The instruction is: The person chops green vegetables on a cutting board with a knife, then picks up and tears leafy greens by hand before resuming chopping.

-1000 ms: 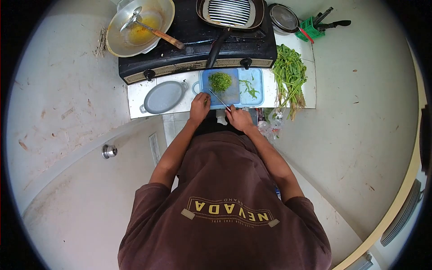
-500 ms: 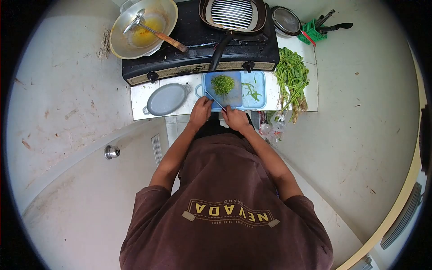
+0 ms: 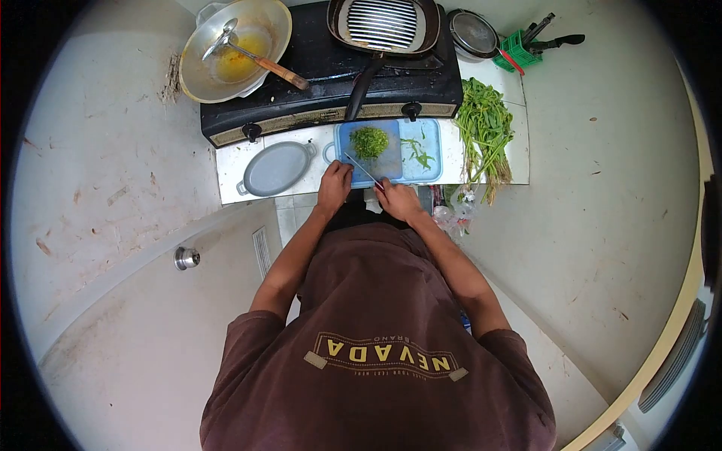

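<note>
My right hand (image 3: 397, 198) is closed on the handle of a knife (image 3: 364, 170), whose blade slants up and left over the blue cutting board (image 3: 387, 165). At the board's lower left edge, my left hand (image 3: 335, 186) has its fingers drawn together near the blade's tip; what they hold, if anything, is too small to tell. A pile of chopped greens (image 3: 369, 141) lies on the board above the blade. Loose green leaves (image 3: 418, 153) are scattered on the lighter blue part to the right.
Behind the board stands a black stove (image 3: 316, 86) with a wok (image 3: 263, 37) and a grill pan (image 3: 383, 26). A grey oval dish (image 3: 277, 169) is on the left, leafy greens (image 3: 483, 128) on the right. Beyond are a strainer (image 3: 474, 34) and a green knife basket (image 3: 519, 51).
The knife's handle end and my right hand have shifted slightly right, away from my left hand. The whole view has moved a little, with the stove and board slightly further left.
</note>
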Available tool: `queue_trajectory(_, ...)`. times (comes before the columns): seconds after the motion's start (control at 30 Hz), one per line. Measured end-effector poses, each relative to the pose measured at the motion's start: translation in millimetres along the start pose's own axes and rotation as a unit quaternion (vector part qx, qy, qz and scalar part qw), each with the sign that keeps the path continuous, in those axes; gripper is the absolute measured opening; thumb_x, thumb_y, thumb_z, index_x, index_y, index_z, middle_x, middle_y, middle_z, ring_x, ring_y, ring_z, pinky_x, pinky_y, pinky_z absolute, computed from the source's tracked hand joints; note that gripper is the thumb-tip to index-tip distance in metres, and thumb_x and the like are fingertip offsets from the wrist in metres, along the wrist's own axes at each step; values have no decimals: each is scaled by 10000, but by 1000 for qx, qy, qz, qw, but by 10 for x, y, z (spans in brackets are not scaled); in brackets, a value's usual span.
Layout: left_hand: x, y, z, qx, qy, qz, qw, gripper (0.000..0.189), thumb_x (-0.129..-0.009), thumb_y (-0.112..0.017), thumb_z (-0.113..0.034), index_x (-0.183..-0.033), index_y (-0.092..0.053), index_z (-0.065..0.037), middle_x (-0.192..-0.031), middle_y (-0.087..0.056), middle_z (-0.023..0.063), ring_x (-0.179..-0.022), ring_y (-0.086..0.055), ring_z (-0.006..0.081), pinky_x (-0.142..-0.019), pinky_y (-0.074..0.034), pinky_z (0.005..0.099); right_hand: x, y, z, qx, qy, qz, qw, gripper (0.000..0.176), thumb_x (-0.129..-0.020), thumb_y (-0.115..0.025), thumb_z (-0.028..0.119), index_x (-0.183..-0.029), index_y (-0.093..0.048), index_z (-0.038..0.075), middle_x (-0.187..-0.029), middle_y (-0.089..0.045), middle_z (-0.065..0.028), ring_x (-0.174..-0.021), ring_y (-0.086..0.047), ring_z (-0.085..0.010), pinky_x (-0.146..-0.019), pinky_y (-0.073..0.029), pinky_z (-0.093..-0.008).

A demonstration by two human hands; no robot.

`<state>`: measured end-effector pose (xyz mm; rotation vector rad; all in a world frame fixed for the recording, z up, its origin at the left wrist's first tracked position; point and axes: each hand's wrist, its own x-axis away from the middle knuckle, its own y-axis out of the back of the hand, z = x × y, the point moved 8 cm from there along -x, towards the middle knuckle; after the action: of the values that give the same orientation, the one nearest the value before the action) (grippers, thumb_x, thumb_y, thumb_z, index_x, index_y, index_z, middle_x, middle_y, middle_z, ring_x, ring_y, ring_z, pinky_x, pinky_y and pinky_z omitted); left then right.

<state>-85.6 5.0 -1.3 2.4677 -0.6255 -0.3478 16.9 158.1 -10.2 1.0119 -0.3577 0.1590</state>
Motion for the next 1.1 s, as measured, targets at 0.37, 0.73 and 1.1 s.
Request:
queue_trajectory(0.37,7,27,-32,-14,-24,4,1000,121,-892,-659,1,-993,-724,11,-876,-604,179,-815,-636,376,-748,-527,460,-136,-123,63,44,10,-18,999,394,-1029,-505,369,-1087,-569,-15,-703,-681,-259,-684,-691,-469,-648,-557,-572)
queue_trajectory(0.73,-1,15,41,-4,5,13,1000,90,-915,-661,-40,-970,-722,-4,-896,-627,164,-837,-650,374,-755,-519,451,1,-10,-3,30,-9,33,999,444,-1027,-495,386,-1164,-593,-24,-784,-709,-257,-757,-706,-458,-712,-569,-554)
queue_trajectory(1.1,-8,-1,52,-8,22,12,1000,79,-903,-669,-37,-954,-718,-2,-894,-631,160,-833,-656,354,-748,-519,433,-184,-54,139,42,17,-28,999,407,-1029,-499,389,-1037,-592,-7,-742,-693,-258,-724,-703,-452,-682,-555,-564)
